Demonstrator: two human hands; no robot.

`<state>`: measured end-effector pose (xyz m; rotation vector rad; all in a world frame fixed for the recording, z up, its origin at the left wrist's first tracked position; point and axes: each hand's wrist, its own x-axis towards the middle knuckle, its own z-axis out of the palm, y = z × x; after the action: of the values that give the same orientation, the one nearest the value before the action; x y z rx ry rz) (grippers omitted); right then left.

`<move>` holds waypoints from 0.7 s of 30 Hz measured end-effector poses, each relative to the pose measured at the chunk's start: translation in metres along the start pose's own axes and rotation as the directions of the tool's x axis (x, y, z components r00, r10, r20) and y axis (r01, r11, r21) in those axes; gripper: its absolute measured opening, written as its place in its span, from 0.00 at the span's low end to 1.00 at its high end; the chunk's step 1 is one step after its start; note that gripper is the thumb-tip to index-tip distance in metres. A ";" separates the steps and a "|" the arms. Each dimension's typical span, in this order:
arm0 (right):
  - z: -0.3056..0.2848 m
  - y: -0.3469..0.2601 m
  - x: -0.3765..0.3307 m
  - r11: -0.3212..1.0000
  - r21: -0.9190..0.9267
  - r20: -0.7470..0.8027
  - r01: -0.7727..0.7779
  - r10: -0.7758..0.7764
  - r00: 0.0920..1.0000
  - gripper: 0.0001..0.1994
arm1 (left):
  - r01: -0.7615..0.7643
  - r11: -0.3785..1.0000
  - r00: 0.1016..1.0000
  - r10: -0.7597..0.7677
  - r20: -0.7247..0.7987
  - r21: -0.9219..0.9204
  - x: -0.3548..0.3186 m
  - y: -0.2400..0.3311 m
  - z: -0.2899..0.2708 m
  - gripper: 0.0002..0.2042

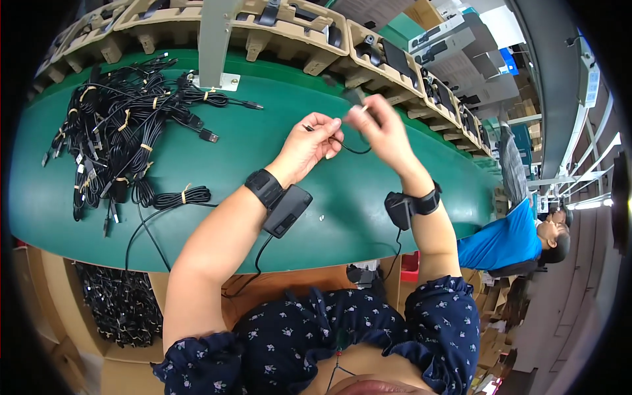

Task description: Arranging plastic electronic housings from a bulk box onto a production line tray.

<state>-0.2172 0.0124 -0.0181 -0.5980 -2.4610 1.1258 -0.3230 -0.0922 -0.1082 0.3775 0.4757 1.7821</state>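
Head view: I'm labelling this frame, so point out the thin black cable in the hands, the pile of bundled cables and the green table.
thin black cable (352, 149), head view, on its loop hanging between the hands.
pile of bundled cables (122, 131), head view, middle of the heap.
green table (263, 141), head view, bare surface.

Moulded beige pulp packing trays (289, 29) run in a row along the far edge of the green bench (263, 171), from the upper left to the right of the frame. Grey and white cartons (461, 39) are stacked at upper right. Brown cardboard boxes (125, 372) sit under the bench at lower left, one holding bundled black cables (122, 306).
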 end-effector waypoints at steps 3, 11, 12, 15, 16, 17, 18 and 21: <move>0.011 -0.001 -0.009 0.967 -0.193 0.198 0.167 -0.129 0.972 0.09 | -0.059 0.998 0.992 0.060 -0.109 0.014 -0.001 0.002 0.003 0.05; -0.012 0.023 0.004 0.894 -0.400 0.283 0.203 -0.090 0.955 0.19 | -0.076 0.987 0.991 0.091 -0.101 0.144 0.002 -0.007 0.011 0.09; -0.012 0.016 0.006 0.894 -0.398 0.287 0.205 -0.091 0.954 0.19 | -0.078 0.987 0.990 0.094 -0.105 0.144 0.003 -0.007 0.008 0.09; -0.010 0.000 0.014 0.957 -0.232 0.302 -0.172 0.239 0.923 0.18 | -0.116 0.938 0.976 0.169 -0.140 0.326 0.004 -0.005 -0.001 0.11; -0.010 -0.001 0.016 0.958 -0.230 0.307 -0.170 0.237 0.922 0.18 | -0.122 0.936 0.975 0.176 -0.138 0.329 0.005 -0.004 -0.002 0.09; -0.010 -0.004 0.017 0.957 -0.128 0.392 -0.259 0.288 0.873 0.18 | -0.127 0.934 0.974 0.181 -0.137 0.333 0.005 -0.003 -0.003 0.08; -0.012 -0.006 0.019 0.935 -0.036 0.474 -0.352 0.326 0.818 0.19 | -0.129 0.934 0.974 0.183 -0.136 0.332 0.006 -0.003 -0.004 0.08; -0.014 0.002 0.016 0.989 -0.085 0.545 -0.124 0.150 0.825 0.26 | -0.072 0.959 0.985 0.112 -0.131 0.275 0.005 -0.004 -0.002 0.04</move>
<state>-0.2234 0.0301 -0.0086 -0.5234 -2.9734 1.4709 -0.3218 -0.0865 -0.1120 0.4669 0.8214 1.8471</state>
